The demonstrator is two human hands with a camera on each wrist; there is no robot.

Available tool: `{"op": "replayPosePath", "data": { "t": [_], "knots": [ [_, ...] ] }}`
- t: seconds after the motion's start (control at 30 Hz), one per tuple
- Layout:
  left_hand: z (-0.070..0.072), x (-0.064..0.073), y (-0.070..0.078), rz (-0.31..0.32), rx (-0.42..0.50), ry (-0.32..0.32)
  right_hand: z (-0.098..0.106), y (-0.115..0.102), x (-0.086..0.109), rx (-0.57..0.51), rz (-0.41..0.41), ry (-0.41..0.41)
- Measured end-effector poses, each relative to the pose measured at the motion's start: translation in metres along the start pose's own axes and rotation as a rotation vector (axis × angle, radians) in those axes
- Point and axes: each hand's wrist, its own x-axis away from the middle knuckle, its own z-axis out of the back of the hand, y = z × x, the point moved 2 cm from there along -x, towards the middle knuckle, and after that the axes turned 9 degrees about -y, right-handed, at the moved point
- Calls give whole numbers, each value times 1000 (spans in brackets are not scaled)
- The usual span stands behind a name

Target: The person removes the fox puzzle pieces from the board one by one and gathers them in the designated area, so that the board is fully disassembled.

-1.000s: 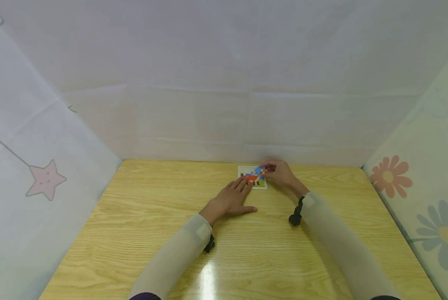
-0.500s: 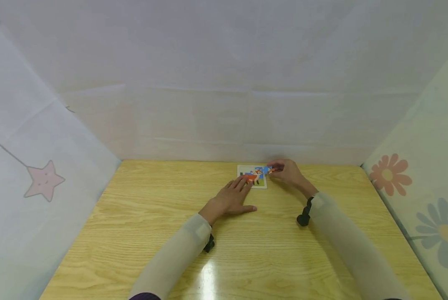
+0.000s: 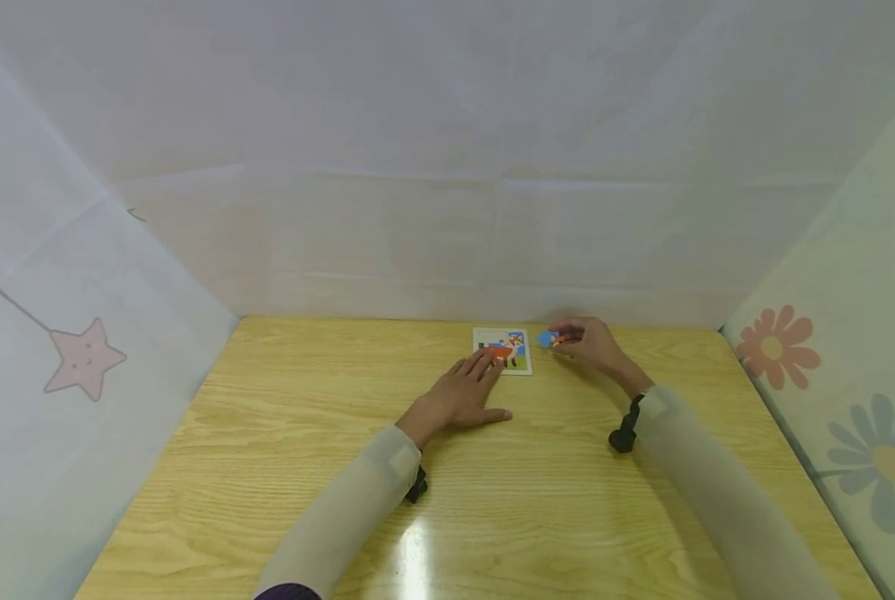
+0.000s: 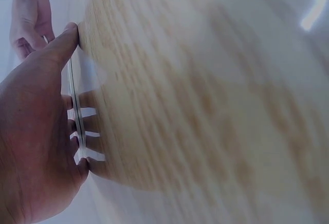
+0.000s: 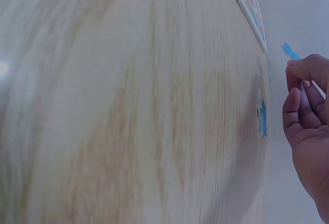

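Observation:
A small square puzzle board point(image 3: 527, 372) with a white rim and a fox picture lies near the table's back edge. My left hand point(image 3: 464, 397) stretches its fingertips over the board's lower left part, covering some of the picture, thumb spread out to the side. To the right of the board, my right hand point(image 3: 596, 343) pinches a blue puzzle piece point(image 3: 546, 338) with a bit of orange between thumb and fingers. The right wrist view has this piece point(image 5: 290, 51) raised off the table, partly hidden by the fingertips.
The wooden table point(image 3: 492, 517) is glossy and ends at a white cloth wall point(image 3: 387, 242) right behind the board. In the right wrist view a small blue patch point(image 5: 263, 117) shows on the tabletop beside the right hand. Cloth walls with printed shapes stand left and right.
My right hand has moved right with the blue puzzle piece, from over the board to beside it, uncovering the fox's head. My left hand stays in place on the board.

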Motion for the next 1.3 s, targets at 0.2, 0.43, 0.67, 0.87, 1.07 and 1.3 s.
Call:
{"op": "replayPosePath", "data": {
  "t": [0.2, 0.43, 0.67, 0.87, 1.07, 1.3],
  "knots": [
    [-1, -1, -1, -2, 12, -10, 5, 2, 6, -23, -3, -2],
    [-1, 0, -1, -10, 22, -6, 12, 11, 12, -21, 7, -11],
    [-1, 0, -1, -14, 27, 5, 20, 15, 20, -2, -1, -10],
    [-2, 0, -2, -7, 24, -5, 26, 18, 25, 29, -20, -4],
    [-1, 0, -1, -5, 19, 0, 32, 24, 30, 25, -14, -7],
    [-1, 0, -1, -3, 7, -1, 39, 32, 37, 40, -8, -6]
  ]
}}
